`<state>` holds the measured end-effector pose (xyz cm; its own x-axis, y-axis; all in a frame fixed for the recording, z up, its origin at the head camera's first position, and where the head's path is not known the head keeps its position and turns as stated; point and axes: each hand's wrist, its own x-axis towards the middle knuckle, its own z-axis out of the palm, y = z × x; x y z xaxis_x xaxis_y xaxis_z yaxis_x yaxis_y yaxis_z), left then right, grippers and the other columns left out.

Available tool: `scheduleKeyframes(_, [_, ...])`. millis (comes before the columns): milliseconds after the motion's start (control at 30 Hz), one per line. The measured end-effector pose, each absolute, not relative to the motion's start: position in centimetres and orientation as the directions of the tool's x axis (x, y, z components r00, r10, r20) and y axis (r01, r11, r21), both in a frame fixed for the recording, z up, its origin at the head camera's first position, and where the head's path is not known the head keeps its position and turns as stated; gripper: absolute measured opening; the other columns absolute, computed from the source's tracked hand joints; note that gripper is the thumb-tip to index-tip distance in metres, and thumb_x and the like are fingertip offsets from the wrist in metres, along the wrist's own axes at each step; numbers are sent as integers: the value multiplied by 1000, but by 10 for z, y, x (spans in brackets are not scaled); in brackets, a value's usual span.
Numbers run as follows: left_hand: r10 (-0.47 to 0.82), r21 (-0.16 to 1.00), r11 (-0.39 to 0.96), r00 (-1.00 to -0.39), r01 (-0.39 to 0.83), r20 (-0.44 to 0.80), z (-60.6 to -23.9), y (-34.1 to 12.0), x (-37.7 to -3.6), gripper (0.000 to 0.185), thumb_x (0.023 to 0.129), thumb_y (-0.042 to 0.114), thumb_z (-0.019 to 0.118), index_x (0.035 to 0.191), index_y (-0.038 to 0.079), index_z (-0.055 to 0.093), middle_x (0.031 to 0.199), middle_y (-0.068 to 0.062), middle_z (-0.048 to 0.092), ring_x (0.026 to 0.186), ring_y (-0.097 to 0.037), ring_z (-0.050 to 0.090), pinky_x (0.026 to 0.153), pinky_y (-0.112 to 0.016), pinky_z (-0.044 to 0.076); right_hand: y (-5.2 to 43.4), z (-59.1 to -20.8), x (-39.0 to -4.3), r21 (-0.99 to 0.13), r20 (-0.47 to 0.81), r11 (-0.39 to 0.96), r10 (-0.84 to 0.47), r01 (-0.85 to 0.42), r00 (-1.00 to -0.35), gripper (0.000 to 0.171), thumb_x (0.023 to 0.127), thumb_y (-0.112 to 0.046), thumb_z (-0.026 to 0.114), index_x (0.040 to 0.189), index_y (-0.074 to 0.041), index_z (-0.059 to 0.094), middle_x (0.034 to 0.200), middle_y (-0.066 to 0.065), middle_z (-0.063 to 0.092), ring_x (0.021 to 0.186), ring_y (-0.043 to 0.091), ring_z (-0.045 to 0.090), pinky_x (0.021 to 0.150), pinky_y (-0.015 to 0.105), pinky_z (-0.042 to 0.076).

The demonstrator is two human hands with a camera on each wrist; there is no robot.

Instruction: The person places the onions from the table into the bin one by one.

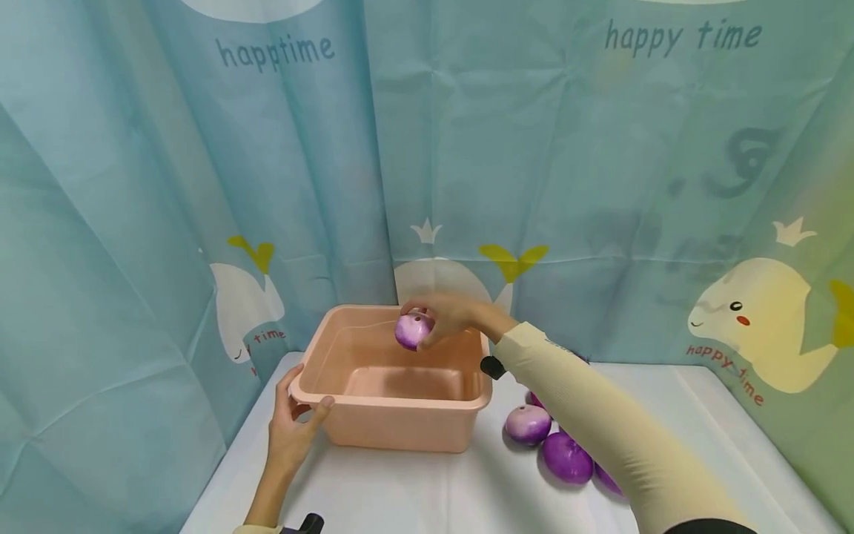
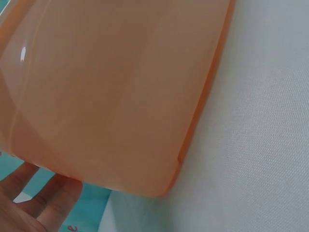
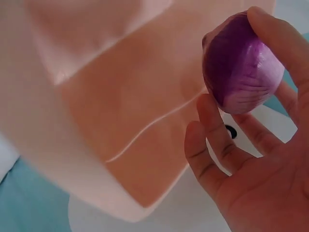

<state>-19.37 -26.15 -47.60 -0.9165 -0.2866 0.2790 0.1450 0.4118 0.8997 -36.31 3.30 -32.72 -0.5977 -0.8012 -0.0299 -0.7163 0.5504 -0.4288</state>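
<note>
Our right hand [image 1: 445, 317] pinches a purple onion [image 1: 412, 331] over the basin [image 1: 400, 428] our left hand [image 1: 291, 428] grips; smooth skin might slip from our fingertips.

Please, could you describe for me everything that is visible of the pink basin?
The basin is pale peach-pink and looks like smooth, slightly glossy plastic. It is a deep rectangle with rounded corners, walls narrowing towards the floor, and a lip around the rim. It stands upright on the white tabletop, open side up. The left hand grips the near left corner, its thumb on the front rim. The right hand holds a purple onion over the opening, hiding part of the far wall.
</note>
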Motion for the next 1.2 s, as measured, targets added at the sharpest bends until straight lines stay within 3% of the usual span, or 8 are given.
scheduleKeyframes(200, [-292, 899, 409, -911, 156, 291, -477, -261, -193, 77, 96, 24, 74, 159, 29, 31, 152, -13, 50, 105, -9, 56, 85, -21, 51, 23, -332, -361, -493, -80, 569, -783, -658, -617, 64, 81, -17, 87, 138, -12, 58, 130, 8, 60, 115, 23, 56, 99, 35, 49])
scheduleKeyframes(600, [-275, 900, 399, -913, 177, 301, -479, -261, -194, 77, 95, 23, 75, 158, 30, 32, 153, -13, 49, 107, -13, 56, 79, -19, 54, 23, -337, -360, -451, -75, 578, -784, -680, -617, 69, 81, -19, 87, 141, -8, 55, 135, 12, 58, 123, 28, 54, 106, 42, 46])
scheduleKeyframes(900, [-278, 895, 409, -911, 175, 305, -478, -262, -193, 76, 95, 22, 74, 159, 28, 31, 154, -12, 48, 107, -14, 56, 81, -19, 53, 29, -328, -353, -464, -101, 586, -780, -664, -618, 85, 85, -28, 85, 156, -14, 40, 158, 15, 41, 141, 38, 43, 112, 54, 41])
scheduleKeyframes(1033, [-267, 890, 422, -914, 172, 304, -477, -262, -195, 77, 96, 24, 73, 159, 27, 30, 156, -10, 46, 111, -17, 55, 88, -25, 53, 42, -327, -352, -496, -29, 536, -796, -683, -604, 84, 84, -24, 86, 154, -10, 42, 157, 16, 44, 141, 39, 43, 114, 54, 38])
scheduleKeyframes(1200, [-267, 893, 419, -918, 164, 294, -477, -263, -195, 77, 96, 24, 73, 160, 28, 29, 158, -8, 44, 114, -13, 54, 96, -38, 53, 72, -326, -344, -558, 91, 449, -802, -697, -590, 81, 84, -20, 86, 153, -8, 45, 154, 17, 47, 128, 41, 51, 101, 56, 48])
